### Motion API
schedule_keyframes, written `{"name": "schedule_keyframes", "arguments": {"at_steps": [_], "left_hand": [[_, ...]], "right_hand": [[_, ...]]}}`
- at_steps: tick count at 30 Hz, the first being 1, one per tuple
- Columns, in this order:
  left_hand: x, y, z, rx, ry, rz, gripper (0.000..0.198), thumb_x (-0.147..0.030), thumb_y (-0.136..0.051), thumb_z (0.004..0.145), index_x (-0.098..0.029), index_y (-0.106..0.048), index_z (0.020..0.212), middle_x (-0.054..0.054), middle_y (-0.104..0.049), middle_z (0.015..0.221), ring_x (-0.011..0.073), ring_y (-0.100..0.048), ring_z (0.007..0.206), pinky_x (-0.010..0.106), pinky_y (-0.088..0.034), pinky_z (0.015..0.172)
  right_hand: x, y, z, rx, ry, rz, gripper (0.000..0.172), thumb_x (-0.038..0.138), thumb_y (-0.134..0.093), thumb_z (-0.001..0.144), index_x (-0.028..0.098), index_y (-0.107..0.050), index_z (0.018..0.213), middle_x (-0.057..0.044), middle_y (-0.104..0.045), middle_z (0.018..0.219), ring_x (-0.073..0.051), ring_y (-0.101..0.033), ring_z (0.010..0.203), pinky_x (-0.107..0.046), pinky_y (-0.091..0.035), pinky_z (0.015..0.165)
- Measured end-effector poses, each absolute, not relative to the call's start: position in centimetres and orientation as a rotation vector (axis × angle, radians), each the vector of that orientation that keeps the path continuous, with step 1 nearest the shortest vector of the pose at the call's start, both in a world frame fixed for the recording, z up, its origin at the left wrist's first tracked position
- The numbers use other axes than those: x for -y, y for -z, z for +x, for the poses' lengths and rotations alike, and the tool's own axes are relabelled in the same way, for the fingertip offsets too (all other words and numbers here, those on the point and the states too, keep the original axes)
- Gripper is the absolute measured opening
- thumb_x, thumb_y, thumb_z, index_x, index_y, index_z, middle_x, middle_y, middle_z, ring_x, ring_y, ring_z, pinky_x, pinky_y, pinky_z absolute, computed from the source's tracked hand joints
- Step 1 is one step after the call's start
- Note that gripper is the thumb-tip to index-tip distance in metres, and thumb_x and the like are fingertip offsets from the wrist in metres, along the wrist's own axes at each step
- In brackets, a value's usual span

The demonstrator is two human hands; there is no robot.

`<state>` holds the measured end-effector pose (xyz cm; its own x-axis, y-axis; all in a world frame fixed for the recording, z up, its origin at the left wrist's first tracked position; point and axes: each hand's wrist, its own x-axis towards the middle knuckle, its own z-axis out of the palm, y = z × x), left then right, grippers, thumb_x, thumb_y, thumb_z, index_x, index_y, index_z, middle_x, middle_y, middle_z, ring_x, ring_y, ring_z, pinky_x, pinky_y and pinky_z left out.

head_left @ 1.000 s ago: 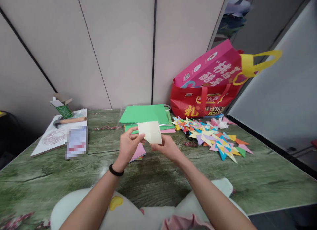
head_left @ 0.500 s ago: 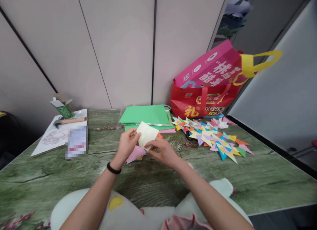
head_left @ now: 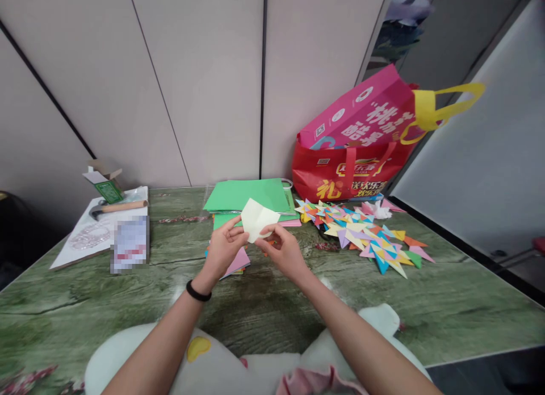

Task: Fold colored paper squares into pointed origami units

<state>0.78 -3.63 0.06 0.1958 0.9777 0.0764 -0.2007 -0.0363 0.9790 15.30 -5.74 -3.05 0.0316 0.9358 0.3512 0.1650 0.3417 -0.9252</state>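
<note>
A green marbled table (head_left: 63, 304) seen from above, set against pale wall panels. At far left a small open box (head_left: 104, 183) stands by a hammer (head_left: 117, 206), which lies on a white board (head_left: 80, 242); a blurred card (head_left: 130, 243) rests on the board's near corner. In the middle, the left hand (head_left: 223, 250), with a black band (head_left: 198, 293) on its wrist, has its fingers curled and pinches the left edge of a cream paper (head_left: 256, 218). The paper is partly folded and held up off the table, in front of a stack of green sheets (head_left: 244, 195). The right hand (head_left: 284, 252) is likewise nearly closed, thumb and fingertips nipping the paper's lower right edge. Pink sheets (head_left: 239, 261) lie on the table under the left hand. To the right a heap of folded stars (head_left: 361, 234) in many colours spreads over the table. Behind it a red bag (head_left: 340, 176) stands against the wall, with a pink bag (head_left: 361, 114) leaning on top.
</note>
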Motion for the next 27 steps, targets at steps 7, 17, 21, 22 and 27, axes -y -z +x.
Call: {"name": "schedule_keyframes", "arguments": {"at_steps": [7,17,21,22,27], "left_hand": [[4.0,-0.3,1.0,-0.879,-1.098,1.214,0.054,-0.018,-0.071,0.056,-0.014,-0.057,0.108,0.004,-0.071,0.076,0.0192,-0.066,0.073,0.035,-0.054,0.071],[3.8,-0.2,0.5,-0.881,-0.98,1.306,0.038,-0.016,-0.07,0.057,-0.013,-0.063,0.094,0.005,-0.07,0.071,0.0189,-0.066,0.061,0.033,-0.056,0.062],[3.9,-0.4,0.5,-0.862,-0.896,1.411,0.034,-0.015,-0.066,0.061,-0.014,-0.064,0.095,0.005,-0.07,0.071,0.0173,-0.065,0.055,0.031,-0.055,0.056],[3.9,-0.4,0.5,-0.853,-0.875,1.44,0.034,-0.015,-0.065,0.061,-0.014,-0.064,0.095,0.006,-0.07,0.071,0.0171,-0.065,0.054,0.03,-0.055,0.055],[3.9,-0.3,0.4,-0.828,-0.799,1.519,0.039,-0.017,-0.064,0.063,-0.014,-0.063,0.102,0.006,-0.07,0.072,0.0173,-0.065,0.056,0.029,-0.054,0.053]], "right_hand": [[5.4,2.8,15.8,1.333,-0.709,-1.123,0.075,0.028,-0.071,0.059,0.021,-0.034,0.124,-0.013,-0.045,0.119,-0.023,-0.05,0.101,-0.032,-0.048,0.075],[5.4,1.8,17.4,1.589,-0.658,-1.053,0.025,0.031,-0.074,0.057,0.019,-0.056,0.069,-0.007,-0.05,0.102,-0.021,-0.051,0.094,-0.027,-0.044,0.066],[5.9,0.6,18.3,1.793,-0.655,-0.978,0.023,0.029,-0.073,0.062,0.02,-0.061,0.079,-0.004,-0.052,0.099,-0.019,-0.052,0.092,-0.028,-0.04,0.076],[6.0,0.4,18.5,1.851,-0.681,-0.969,0.023,0.029,-0.072,0.063,0.021,-0.063,0.082,-0.004,-0.053,0.096,-0.018,-0.052,0.09,-0.028,-0.04,0.076],[5.8,1.0,18.6,1.868,-0.727,-0.964,0.022,0.03,-0.071,0.064,0.02,-0.066,0.083,-0.003,-0.058,0.092,-0.018,-0.055,0.084,-0.027,-0.041,0.073]]}}
